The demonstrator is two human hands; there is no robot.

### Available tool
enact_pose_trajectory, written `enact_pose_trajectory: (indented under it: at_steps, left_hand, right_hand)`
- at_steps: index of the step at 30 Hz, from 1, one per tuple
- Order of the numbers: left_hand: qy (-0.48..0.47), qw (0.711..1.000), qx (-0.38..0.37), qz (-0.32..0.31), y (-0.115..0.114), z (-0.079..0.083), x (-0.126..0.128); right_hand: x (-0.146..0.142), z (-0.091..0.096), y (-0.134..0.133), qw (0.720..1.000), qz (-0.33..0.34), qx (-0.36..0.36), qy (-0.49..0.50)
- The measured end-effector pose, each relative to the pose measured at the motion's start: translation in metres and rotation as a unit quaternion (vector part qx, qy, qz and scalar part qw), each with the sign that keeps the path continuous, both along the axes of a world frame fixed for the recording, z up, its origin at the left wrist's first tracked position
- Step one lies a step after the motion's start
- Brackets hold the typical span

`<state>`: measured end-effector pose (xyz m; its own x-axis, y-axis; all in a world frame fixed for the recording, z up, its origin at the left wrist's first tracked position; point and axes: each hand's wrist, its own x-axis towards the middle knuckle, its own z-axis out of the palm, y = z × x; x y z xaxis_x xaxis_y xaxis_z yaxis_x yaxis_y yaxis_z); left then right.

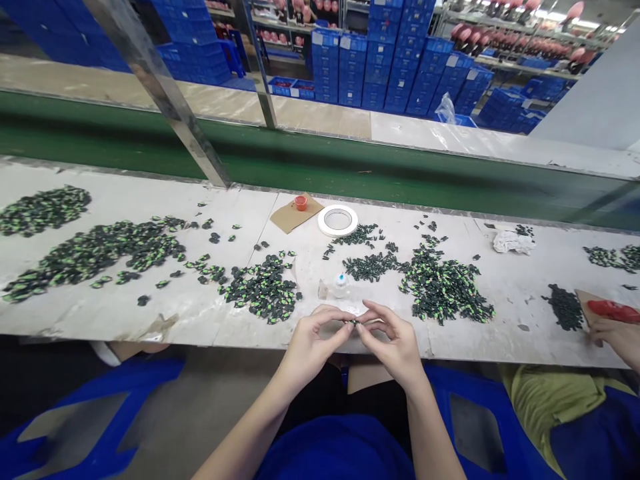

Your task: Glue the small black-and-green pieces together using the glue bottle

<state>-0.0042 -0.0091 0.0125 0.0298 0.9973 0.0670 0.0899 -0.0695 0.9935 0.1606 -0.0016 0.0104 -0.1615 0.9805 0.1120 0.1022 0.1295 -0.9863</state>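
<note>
head view: the left hand [316, 333] and the right hand [395, 339] come together just over the near edge of a pale table [510, 287]. thumb and forefinger of each are closed in a pinch on one small dark part [354, 322], which sits between the two sets of fingertips; most of it is hidden by them. the other fingers of the right hand are loosely bent.

just beyond the hands stands a small white bottle [341, 287] with a blue tip. to its left lies a pile of black and green pieces [263, 290], and to its right a bigger heap of similar pieces [445, 287]. between the bottle and that heap is a patch of little dark bits [370, 267]. farther back, a roll of white tape [324, 222] lies flat near a sheet of brown card [285, 219] with a red cup [301, 203] on it.

at the far right a co-worker's hand [617, 338] is by a red object [613, 311]; how its fingers are set i cannot tell. behind the table run a green strip [350, 167] and stacks of blue crates [400, 73].
</note>
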Motion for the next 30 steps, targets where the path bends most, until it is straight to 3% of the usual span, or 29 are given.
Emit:
enact_pose_trajectory:
  at_steps: [4, 8, 14, 20, 23, 27, 28, 30]
  left_hand:
    - [0.021, 0.999, 0.006, -0.03, -0.001, 0.008, -0.001]
    - [0.027, 1.0, -0.01, -0.006, -0.005, 0.01, 0.002]
    - [0.026, 0.999, -0.022, 0.026, -0.01, 0.002, 0.01]
    - [0.033, 0.999, -0.021, -0.026, -0.012, -0.007, 0.004]
    - [0.155, 0.987, 0.02, 0.028, -0.009, -0.013, -0.019]
    - [0.356, 0.912, 0.091, 0.183, 0.004, -0.021, -0.049]
    - [0.382, 0.899, 0.101, 0.19, 0.007, -0.023, -0.053]
    - [0.414, 0.887, 0.114, 0.172, 0.013, -0.026, -0.057]
  right_hand:
    - [0.002, 0.002, 0.002, 0.999, 0.026, -0.019, 0.009]
    - [-0.001, -0.003, 0.001, 1.0, 0.008, -0.004, 0.004]
    - [-0.003, -0.011, -0.003, 1.0, -0.008, 0.008, -0.017]
    - [0.016, -0.015, 0.0, 0.999, -0.002, 0.016, -0.048]
    - [0.042, -0.016, 0.012, 0.988, -0.096, 0.046, -0.114]
    - [0.066, -0.013, 0.03, 0.912, -0.309, 0.121, -0.239]
    - [0.064, -0.012, 0.033, 0.897, -0.326, 0.138, -0.266]
    - [0.052, -0.013, 0.035, 0.894, -0.299, 0.157, -0.294]
